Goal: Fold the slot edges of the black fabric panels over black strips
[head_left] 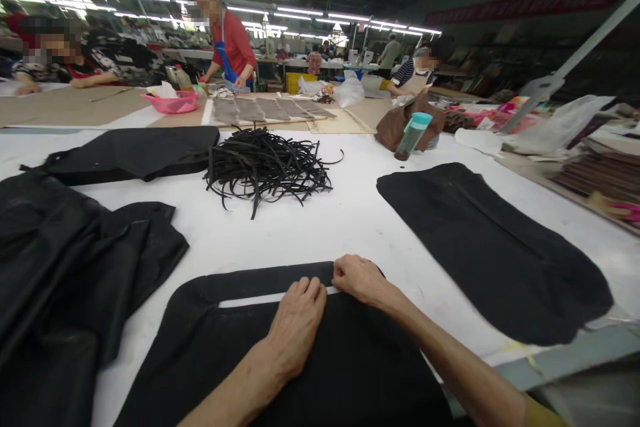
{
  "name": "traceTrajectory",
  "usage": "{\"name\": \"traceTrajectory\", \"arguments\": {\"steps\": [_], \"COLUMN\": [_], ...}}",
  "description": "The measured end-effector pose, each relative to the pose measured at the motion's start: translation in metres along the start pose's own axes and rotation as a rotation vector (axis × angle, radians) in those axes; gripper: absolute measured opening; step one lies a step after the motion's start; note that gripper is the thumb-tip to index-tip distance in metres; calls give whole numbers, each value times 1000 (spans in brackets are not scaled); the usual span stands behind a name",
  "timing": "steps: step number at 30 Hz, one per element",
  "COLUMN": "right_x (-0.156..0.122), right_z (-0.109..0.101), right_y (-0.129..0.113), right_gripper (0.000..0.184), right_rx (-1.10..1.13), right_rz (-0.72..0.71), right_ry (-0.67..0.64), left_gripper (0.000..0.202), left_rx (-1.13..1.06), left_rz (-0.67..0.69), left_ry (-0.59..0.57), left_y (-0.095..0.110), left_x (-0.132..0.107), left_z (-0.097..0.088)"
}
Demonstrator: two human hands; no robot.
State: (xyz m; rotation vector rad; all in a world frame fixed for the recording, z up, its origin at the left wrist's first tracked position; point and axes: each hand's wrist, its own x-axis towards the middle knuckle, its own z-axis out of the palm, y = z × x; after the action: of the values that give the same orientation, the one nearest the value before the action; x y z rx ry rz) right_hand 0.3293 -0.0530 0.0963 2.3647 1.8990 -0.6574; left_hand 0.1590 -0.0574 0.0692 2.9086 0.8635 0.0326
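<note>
A large black sheet of leather-like material with rounded corners lies flat in front of me. Across its upper part runs a long narrow white band; I cannot tell whether it is a strip or a slot. My left hand rests on the sheet with its fingers bent together over the band's right part, fingertips hidden. Just to its right, my right hand is closed, pinching the sheet near its top edge at the end of the band.
A white-topped table bears a heap of black strips, a black stack, crumpled black material, another black piece and a bottle with a turquoise lid. A pink basket stands farther back, where several people work.
</note>
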Motion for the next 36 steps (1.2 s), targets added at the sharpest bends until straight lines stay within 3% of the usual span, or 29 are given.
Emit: {"name": "traceTrajectory", "arguments": {"steps": [6, 10, 14, 23, 31, 36], "right_x": [3, 1, -2, -13, -20, -15], "right_z": [-1, -4, -6, -11, -1, 2], "right_y": [9, 21, 32, 59, 43, 35], "right_gripper": [14, 6, 11, 10, 5, 4], "right_rx": [74, 177, 250, 401, 321, 234], "right_rz": [-39, -112, -156, -187, -258, -218], "right_ry": [-14, -57, -12, 90, 128, 128], "left_gripper": [59, 58, 56, 53, 52, 51], "left_rx": [-46, -109, -137, 91, 134, 147], "left_rz": [-10, -25, -35, -47, 51, 60], "left_ry": [-59, -80, -69, 42, 43, 48], "left_y": [-7, -11, -10, 2, 2, 4], "left_x": [3, 7, 9, 5, 8, 5], "left_z": [-1, -5, -6, 0, 12, 9]}}
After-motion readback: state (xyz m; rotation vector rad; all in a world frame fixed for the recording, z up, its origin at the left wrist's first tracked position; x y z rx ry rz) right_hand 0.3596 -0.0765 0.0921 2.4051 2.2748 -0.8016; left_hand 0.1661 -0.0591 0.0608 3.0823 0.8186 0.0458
